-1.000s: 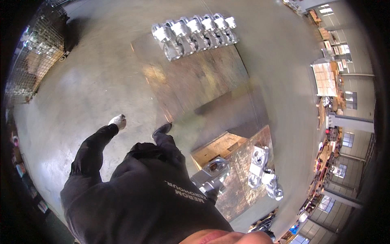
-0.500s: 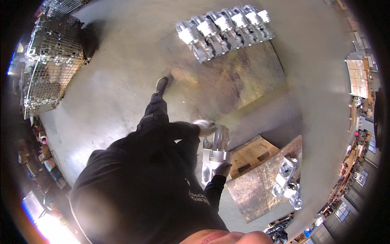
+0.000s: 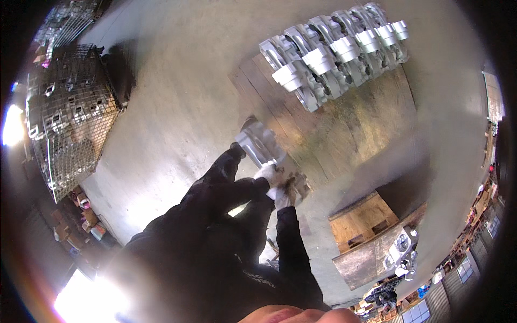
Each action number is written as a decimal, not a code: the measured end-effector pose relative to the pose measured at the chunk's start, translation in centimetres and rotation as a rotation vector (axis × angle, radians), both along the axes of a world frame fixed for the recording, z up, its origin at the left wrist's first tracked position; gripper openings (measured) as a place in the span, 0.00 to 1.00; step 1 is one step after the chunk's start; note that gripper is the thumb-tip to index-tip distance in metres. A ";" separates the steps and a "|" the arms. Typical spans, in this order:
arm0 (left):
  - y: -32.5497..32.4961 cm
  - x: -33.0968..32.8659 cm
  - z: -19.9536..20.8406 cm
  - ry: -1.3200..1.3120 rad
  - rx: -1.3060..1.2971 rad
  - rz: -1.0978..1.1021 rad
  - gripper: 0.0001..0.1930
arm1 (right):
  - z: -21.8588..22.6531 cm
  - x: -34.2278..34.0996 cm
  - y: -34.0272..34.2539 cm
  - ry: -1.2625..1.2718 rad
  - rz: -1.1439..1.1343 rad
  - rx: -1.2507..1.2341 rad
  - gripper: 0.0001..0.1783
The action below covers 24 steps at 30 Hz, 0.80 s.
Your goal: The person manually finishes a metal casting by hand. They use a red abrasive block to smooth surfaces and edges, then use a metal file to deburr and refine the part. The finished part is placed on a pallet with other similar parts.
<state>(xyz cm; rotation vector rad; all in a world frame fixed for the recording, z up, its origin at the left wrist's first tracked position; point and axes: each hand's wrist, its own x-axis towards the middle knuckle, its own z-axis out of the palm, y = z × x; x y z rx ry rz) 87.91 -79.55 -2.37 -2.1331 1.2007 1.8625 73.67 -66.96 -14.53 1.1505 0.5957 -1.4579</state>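
Observation:
A silver metal casting [image 3: 257, 144], blurred by motion, is held at a tilt in front of my legs, over the near left edge of the brown board on the floor. My left hand [image 3: 271, 173], in a pale glove, is closed on its near end. Close beside it is my right hand [image 3: 291, 189], in a glove with a pale cuff and greyish fingers. Those fingers are smeared, so their grip on the casting cannot be made out. Several similar castings [image 3: 323, 60] stand in a row on the far part of the brown board [image 3: 344, 129].
Wire mesh cages [image 3: 75, 113] holding metal parts stand at the left. On the right, a wooden pallet [image 3: 363, 220] lies against a worn board [image 3: 355, 266] with more silver castings [image 3: 403, 253] on it. Shelves and boxes [image 3: 474, 210] line the right side.
The casting has swung left and farther from me. My right hand has come forward beside my left hand. The view has shifted, so the row of castings appears lower and farther right.

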 end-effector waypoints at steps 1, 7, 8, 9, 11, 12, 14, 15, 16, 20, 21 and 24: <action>-1.9 1.4 -0.8 -0.157 -0.024 0.034 0.26 | -3.1 2.1 -1.5 -0.002 0.051 -0.040 0.28; -14.7 12.2 -9.1 -0.213 -0.215 -0.121 0.27 | -8.0 12.7 -17.4 0.394 0.500 -0.168 0.35; -16.7 13.3 -10.6 -0.226 -0.157 0.032 0.28 | -7.3 14.1 -20.4 0.510 0.603 -0.169 0.35; -18.3 14.3 -11.8 -0.208 -0.205 0.067 0.29 | -6.5 15.3 -23.3 0.584 0.663 -0.178 0.36; -21.3 15.6 -13.8 -0.131 -0.271 0.129 0.30 | -5.6 17.1 -27.9 0.681 0.756 -0.175 0.37; -22.6 16.1 -14.5 -0.064 -0.224 0.162 0.30 | -5.5 17.7 -29.7 0.711 0.796 -0.174 0.37; -25.0 17.0 -15.5 -0.064 -0.266 0.116 0.27 | -6.0 18.5 -32.2 0.741 0.877 -0.189 0.38; -26.1 17.3 -15.9 -0.013 -0.275 0.136 0.27 | -6.4 18.9 -32.8 0.746 0.902 -0.195 0.39; -27.2 17.5 -16.1 0.024 -0.219 0.139 0.27 | -6.8 19.0 -33.4 0.738 0.906 -0.151 0.40; -28.7 17.9 -16.2 -0.028 -0.314 0.058 0.26 | -7.8 19.8 -33.9 0.900 0.921 -0.206 0.42; -28.5 17.8 -16.0 0.007 -0.302 0.082 0.26 | -7.8 19.9 -33.9 0.783 0.893 -0.128 0.43; -28.2 18.1 -15.7 0.019 -0.329 0.122 0.27 | -7.3 20.4 -33.9 0.854 0.888 -0.123 0.43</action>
